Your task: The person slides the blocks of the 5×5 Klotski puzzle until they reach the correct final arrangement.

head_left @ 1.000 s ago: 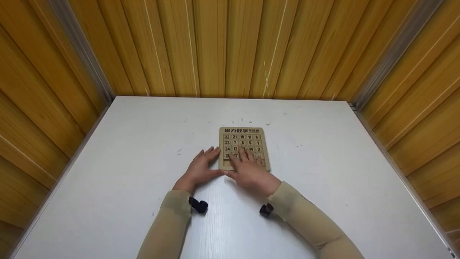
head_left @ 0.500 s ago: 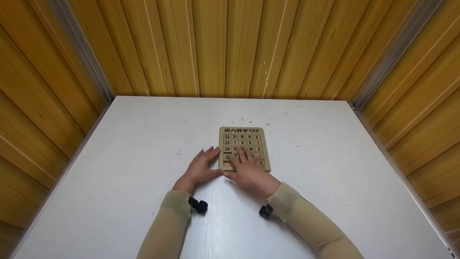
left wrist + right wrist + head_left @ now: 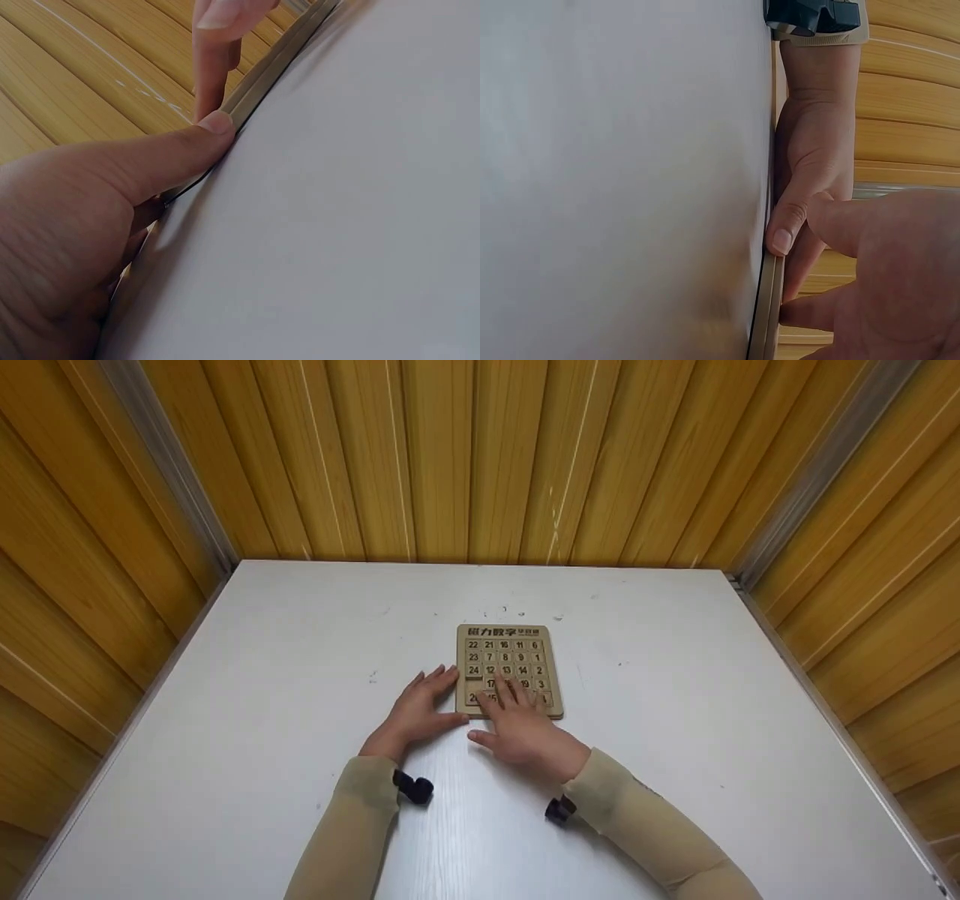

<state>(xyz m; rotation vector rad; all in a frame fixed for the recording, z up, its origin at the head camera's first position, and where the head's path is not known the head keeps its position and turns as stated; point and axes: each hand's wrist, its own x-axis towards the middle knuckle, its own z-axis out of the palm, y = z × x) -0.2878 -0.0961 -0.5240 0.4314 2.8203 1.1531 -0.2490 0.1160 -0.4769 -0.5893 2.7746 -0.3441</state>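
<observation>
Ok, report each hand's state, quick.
Left hand: open, touching the sliding-number puzzle at its near-left corner.
Right hand: open, spread over its numbered tiles.

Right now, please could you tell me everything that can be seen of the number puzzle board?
The number puzzle board is tan and wood-like, rectangular with rounded corners, lying flat on the white table. Its side looks layered. Dark characters run along its far border. Below them, numbered tiles sit in five columns; the fourth row's leftmost slot is empty. The left hand touches the board's left edge and near corner; the right hand lies over nearer tiles, hiding some numbers.
</observation>
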